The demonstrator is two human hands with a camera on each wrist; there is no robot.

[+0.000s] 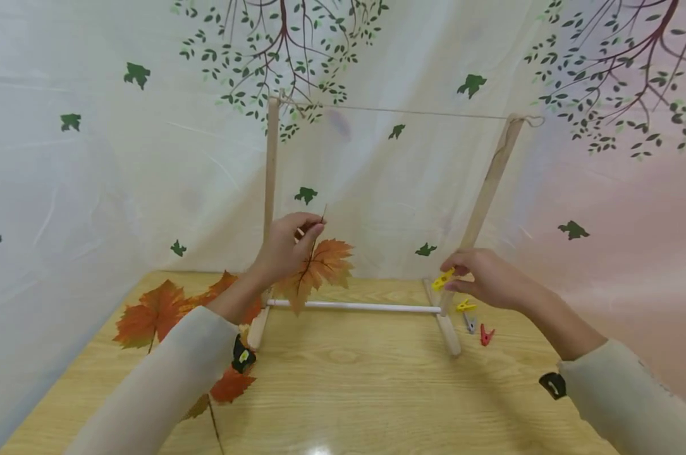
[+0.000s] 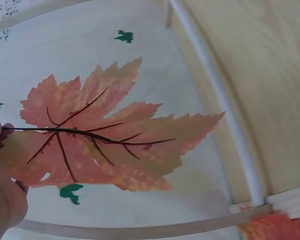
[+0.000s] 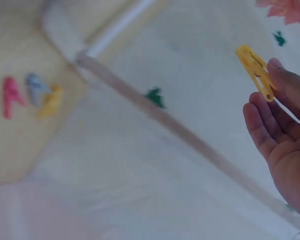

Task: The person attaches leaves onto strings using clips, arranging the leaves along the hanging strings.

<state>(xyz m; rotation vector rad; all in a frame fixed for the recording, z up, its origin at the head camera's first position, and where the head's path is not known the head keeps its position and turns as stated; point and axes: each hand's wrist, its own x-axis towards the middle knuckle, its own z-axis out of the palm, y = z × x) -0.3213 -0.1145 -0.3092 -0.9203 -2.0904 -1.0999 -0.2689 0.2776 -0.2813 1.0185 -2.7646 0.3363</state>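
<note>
Pale, rumpled sheeting (image 1: 104, 189), decorated with leafy branches and dark green leaf shapes, hangs behind a wood-grain table (image 1: 343, 385). Before it, the person's left hand (image 1: 287, 248) pinches the thin dark stem of an orange leaf (image 1: 320, 265), jagged-edged and brown-veined, which dangles between the posts of a wooden frame, below its string (image 1: 411, 112). Its tip crosses my view of a smooth white rod (image 1: 371, 308) joining the posts low down; whether they touch, I cannot tell. Off to the right, the right hand (image 1: 487, 278) holds a small yellow clip (image 1: 443, 279) between thumb and fingertips, in front of the right post (image 1: 493, 177). Beneath that hand, a second yellow clip (image 1: 465, 306), a grey clip (image 1: 470, 324) and a red clip (image 1: 486, 335) lie near one another. Across the table, more red-orange leaves (image 1: 155, 313) are spread, partly hidden by the left forearm and its pale sleeve (image 1: 166, 379). Black devices sit at both cuffs; the left device (image 1: 243, 355) bears a yellowish mark, too small to read.
</note>
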